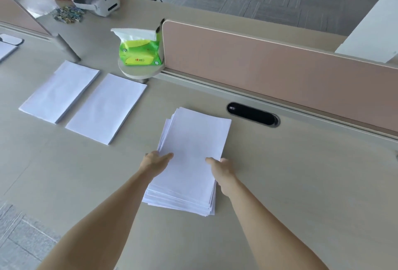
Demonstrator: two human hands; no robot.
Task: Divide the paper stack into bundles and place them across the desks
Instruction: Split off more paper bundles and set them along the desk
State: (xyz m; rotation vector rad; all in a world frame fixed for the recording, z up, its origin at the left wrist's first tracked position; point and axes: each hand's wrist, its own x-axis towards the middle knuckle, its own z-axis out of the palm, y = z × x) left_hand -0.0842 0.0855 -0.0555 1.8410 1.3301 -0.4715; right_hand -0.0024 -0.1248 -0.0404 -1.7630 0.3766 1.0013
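Two flat white paper bundles (59, 91) lie left on beige desk (290, 183); left hand (155, 158), right hand (221, 167) pinch sides of messy white paper stack (191, 140) mid-desk. Likely splitting third bundle; next, lift portion cleanly.

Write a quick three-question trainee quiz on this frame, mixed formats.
1. True or false: the left hand and the right hand both hold the paper stack at its side edges.
2. How many bundles lie flat to the left of that stack? A) one B) two C) four
3. Short answer: what green item stands at the end of the pink divider?
Key: 1 true; 2 B; 3 the tissue pack.
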